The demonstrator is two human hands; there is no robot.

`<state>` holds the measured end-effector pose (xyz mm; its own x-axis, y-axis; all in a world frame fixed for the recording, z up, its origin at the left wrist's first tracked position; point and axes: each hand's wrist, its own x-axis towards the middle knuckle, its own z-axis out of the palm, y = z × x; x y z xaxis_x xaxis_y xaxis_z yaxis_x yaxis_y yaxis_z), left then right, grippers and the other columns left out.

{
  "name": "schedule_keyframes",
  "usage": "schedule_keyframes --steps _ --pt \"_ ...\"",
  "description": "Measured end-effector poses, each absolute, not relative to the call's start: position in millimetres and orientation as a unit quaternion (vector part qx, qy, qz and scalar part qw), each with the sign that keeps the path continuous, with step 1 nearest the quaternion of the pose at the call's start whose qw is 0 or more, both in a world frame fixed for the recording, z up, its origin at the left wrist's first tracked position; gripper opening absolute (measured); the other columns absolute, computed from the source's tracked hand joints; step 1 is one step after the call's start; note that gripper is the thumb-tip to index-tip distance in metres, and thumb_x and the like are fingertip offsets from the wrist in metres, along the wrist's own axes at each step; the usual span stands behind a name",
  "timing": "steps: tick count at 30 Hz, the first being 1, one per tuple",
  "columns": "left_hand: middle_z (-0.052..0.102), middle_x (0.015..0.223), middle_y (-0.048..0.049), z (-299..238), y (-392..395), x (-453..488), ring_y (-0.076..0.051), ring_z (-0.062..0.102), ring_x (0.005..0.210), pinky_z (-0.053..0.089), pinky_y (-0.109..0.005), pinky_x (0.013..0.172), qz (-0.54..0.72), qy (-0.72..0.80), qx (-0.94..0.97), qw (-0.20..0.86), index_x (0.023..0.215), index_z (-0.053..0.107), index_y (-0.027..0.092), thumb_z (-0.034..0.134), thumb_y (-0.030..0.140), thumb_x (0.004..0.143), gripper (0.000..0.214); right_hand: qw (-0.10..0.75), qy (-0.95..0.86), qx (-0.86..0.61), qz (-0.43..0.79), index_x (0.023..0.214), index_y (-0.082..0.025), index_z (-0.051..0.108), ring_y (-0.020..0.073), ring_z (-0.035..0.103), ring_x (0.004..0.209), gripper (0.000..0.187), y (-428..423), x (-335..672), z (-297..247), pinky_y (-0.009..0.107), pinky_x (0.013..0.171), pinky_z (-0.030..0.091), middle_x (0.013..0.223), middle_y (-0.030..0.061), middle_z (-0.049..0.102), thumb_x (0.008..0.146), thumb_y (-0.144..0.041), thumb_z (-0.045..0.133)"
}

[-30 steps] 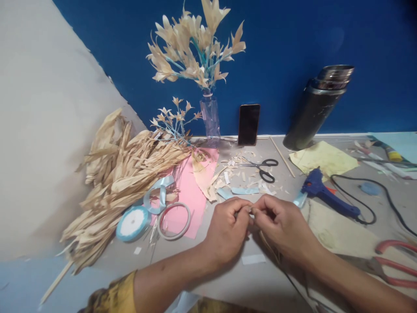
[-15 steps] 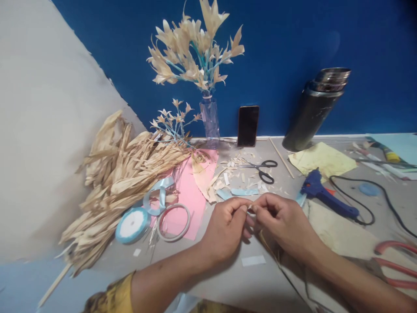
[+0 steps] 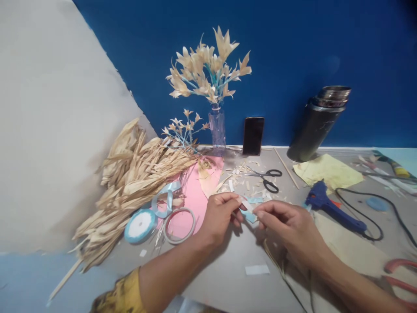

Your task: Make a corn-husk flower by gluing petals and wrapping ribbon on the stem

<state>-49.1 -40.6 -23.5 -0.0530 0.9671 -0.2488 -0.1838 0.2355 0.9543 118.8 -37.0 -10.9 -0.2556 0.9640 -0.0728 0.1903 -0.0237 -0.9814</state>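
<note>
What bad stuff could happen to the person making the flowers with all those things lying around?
The blue glue gun lies close to the right hand; if it is hot, a bump might burn. Its black cord loops across the table and could snag an arm. The small light-blue ribbon piece pinched between the right hand and the left hand could slip into the scraps.

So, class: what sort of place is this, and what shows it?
Probably a home craft table: a blue glue gun, scissors, a ribbon spool and heaped dried husks lie around the hands.
</note>
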Motion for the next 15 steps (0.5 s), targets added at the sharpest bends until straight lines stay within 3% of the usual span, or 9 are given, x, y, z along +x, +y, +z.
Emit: schedule_keyframes --steps 4,15 --pt "0.070 0.071 -0.0071 -21.5 -36.5 -51.5 -0.007 0.053 0.044 0.040 -0.020 0.041 0.522 0.517 0.357 0.577 0.069 0.072 0.011 0.073 0.031 0.070 0.020 0.419 -0.573 -0.517 0.477 0.076 -0.020 0.070 0.0160 0.059 0.059 0.014 -28.6 126.0 -11.1 0.025 0.053 0.047 0.072 0.0024 0.071 0.077 -0.031 0.061" --pt "0.069 0.070 -0.0047 -19.9 -37.5 -50.0 -0.007 0.051 0.045 0.040 -0.020 0.042 0.549 0.503 0.343 0.573 0.070 0.072 0.012 0.076 0.029 0.069 0.018 0.439 -0.506 -0.477 0.569 0.081 -0.018 0.069 0.0111 0.044 0.056 0.016 -18.0 132.8 -15.9 0.024 0.052 0.034 0.075 0.0026 0.069 0.076 -0.033 0.067"
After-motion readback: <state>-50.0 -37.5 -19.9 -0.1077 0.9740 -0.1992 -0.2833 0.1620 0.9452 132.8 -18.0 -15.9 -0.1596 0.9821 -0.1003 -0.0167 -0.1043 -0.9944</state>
